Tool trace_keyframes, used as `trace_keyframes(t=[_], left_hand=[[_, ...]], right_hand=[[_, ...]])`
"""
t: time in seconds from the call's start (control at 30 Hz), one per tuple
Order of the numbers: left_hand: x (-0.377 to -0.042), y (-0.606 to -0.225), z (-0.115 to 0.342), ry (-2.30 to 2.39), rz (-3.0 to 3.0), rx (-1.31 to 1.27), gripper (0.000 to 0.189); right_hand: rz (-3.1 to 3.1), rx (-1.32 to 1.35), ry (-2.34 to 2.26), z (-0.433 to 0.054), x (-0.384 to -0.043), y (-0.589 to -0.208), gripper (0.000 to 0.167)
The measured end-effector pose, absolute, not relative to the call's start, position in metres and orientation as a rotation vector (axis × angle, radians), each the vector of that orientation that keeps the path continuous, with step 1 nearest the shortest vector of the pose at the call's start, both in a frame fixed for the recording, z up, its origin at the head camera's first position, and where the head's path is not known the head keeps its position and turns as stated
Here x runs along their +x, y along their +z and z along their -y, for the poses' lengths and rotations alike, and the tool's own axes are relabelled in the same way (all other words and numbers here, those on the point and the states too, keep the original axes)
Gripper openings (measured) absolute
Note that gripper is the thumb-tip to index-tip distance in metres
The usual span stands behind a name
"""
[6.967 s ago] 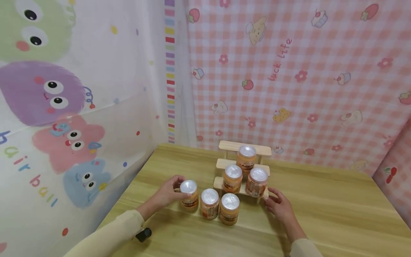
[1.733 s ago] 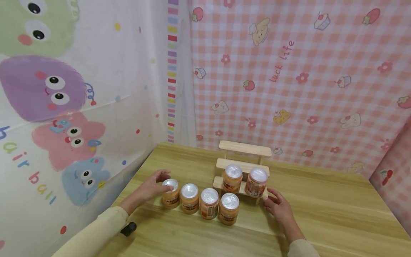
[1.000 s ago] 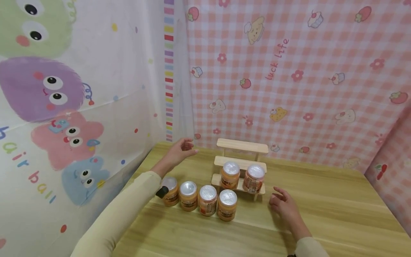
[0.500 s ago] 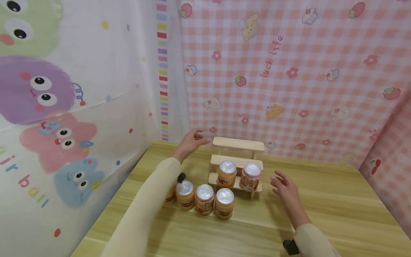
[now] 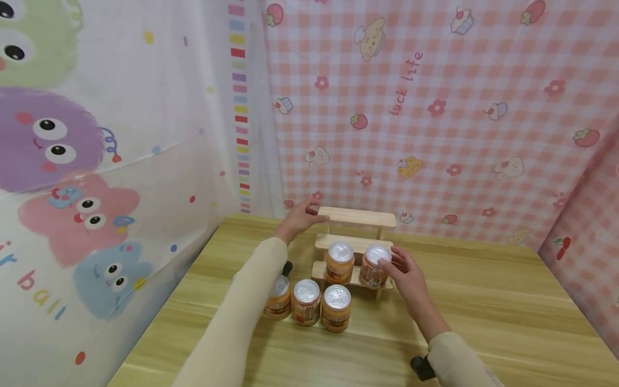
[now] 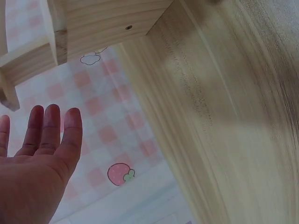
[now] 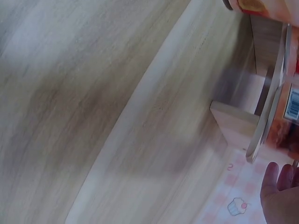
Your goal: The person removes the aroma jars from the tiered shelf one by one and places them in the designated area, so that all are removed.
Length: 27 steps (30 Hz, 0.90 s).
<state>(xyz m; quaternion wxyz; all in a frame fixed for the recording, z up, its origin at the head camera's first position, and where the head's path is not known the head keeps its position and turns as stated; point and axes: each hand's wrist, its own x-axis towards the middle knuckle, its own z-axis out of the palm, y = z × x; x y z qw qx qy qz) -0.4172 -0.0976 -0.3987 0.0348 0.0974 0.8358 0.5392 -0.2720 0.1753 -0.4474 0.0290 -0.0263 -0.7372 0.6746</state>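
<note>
A small three-step wooden rack stands on the table, with two orange jars with silver lids on its lowest step: a left jar and a right jar. My right hand holds the right jar near its lid, thumb in front and fingers on the far side; in the right wrist view part of the grip is cut off. At the top step's left end is my left hand, its fingers loosely extended with nothing in them. Whether its thumb touches the wood is hard to tell.
A row of similar jars stands on the wooden table in front of the rack; my left sleeve covers part of its left end. A pink checked cloth hangs behind, a white cartoon cloth at left.
A jar went from the rack's upper part to the row's left end, and my left hand let it go. That hand then moved to the top step; my right hand left the rack's side for the right jar.
</note>
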Motion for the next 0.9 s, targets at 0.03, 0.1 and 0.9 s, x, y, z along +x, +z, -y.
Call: trace_keyframes(t=[0.03,0.1,0.9], left_hand=[[-0.418,-0.399,0.096,1.654,-2.575,0.304,0.062],[-0.419,-0.399,0.094,1.652,-2.588,0.31,0.059],[-0.419,-0.4,0.09,1.484,-2.673,0.29,0.058]], right_hand=[[2.285,-0.07,2.07,-0.174,-0.272,-0.448,0.064],[2.303,-0.048,2.055,-0.173,-0.273,-0.448,0.065],[2.448,0.014,1.646,-0.172,-0.263,-0.449,0.074]])
